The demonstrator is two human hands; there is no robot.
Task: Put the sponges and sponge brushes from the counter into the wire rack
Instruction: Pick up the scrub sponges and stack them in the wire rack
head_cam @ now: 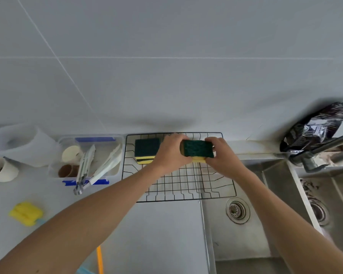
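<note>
A black wire rack (186, 184) sits on the counter beside the sink. A stack of green-topped yellow sponges (146, 151) lies in its back left corner. Over the back of the rack, both hands hold another green and yellow sponge (197, 150): my left hand (170, 151) grips its left end and my right hand (222, 155) grips its right end. A yellow sponge brush (26, 213) with a light blue handle lies on the counter at the left. An orange handle (99, 260) shows at the bottom edge.
A clear plastic bin (91, 155) with tongs and cups stands left of the rack. Further left are a clear jug (22, 145) and a white cup (0, 172). A steel sink (246, 224) with drain lies right; a faucet (321, 151) and black bag (317, 129) sit behind it.
</note>
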